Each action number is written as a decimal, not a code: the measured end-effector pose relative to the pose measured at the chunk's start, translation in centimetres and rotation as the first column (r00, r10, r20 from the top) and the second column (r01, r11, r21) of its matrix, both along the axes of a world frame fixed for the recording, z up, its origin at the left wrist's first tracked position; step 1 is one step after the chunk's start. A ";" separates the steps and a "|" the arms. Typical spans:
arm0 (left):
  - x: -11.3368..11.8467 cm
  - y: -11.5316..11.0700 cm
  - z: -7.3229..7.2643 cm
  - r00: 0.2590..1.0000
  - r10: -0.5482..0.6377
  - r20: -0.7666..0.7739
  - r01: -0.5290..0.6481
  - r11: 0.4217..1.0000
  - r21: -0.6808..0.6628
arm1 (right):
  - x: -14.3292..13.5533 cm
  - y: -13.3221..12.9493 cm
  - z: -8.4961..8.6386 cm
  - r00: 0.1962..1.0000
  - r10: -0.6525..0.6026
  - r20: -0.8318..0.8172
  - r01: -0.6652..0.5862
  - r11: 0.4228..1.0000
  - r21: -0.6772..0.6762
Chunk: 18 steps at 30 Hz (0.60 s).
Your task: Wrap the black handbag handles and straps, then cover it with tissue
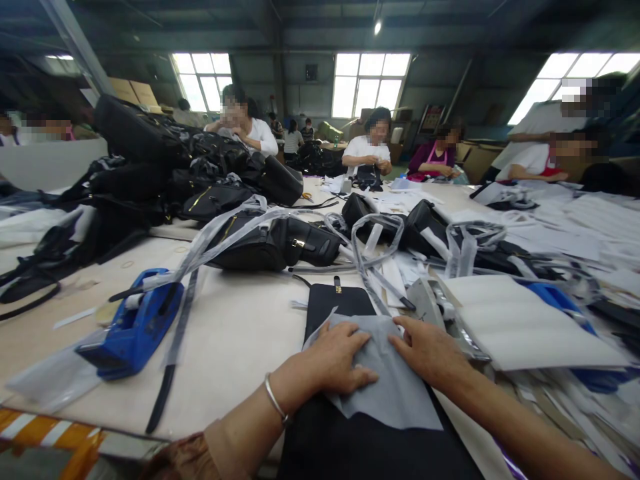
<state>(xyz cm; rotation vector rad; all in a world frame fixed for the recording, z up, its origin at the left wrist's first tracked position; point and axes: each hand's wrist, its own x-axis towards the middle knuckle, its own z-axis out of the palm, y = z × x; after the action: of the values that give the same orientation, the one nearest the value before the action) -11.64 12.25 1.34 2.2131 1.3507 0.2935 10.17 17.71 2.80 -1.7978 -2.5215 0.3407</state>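
Note:
A flat black bag panel (340, 303) with a small gold clasp lies on the table in front of me. A grey sheet of thin wrapping material (395, 390) is spread over it. My left hand (333, 363), with a silver bangle at the wrist, presses flat on the sheet's left side. On the sheet's right upper edge rests my right hand (430, 350), fingers together. Both hands lie on the sheet; neither lifts it.
A blue tape dispenser (133, 330) stands to the left. Black bags (270, 243) with wrapped straps pile behind. A white foam sheet (520, 323) lies at right. Several people sit along the far side of the table (235, 333).

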 end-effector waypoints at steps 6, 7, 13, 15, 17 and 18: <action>0.4 0.2 -0.6 0.999 0.037 0.002 -0.037 0.999 0.009 | -1.4 0.3 1.4 0.974 0.211 0.089 -0.225 0.949 0.219; 0.5 0.1 -0.7 0.999 0.039 0.008 -0.039 0.999 0.010 | -2.0 0.1 1.7 0.957 0.289 0.038 -0.290 0.934 0.207; -0.1 0.0 -0.1 0.998 -0.005 0.064 0.003 1.000 0.028 | -5.3 -0.7 0.0 0.844 0.406 -0.351 -0.472 0.872 -0.126; -0.8 -0.4 0.4 0.999 0.007 0.041 -0.008 1.000 0.022 | -5.1 -0.8 -1.4 0.844 0.392 -0.367 -0.478 0.859 -0.181; -1.8 -1.2 1.2 1.000 0.002 -0.010 -0.001 1.000 0.015 | -4.5 -0.9 -2.3 0.837 0.433 -0.334 -0.514 0.833 -0.206; -2.4 -1.7 1.6 0.999 -0.007 -0.037 0.007 1.000 0.012 | -4.2 -0.9 -2.5 0.827 0.469 -0.308 -0.541 0.815 -0.210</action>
<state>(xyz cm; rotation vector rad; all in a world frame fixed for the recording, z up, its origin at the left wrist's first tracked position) -14.01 10.55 2.92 2.2429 1.3640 0.2592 5.93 16.78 0.34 -0.9985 -2.8353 0.9284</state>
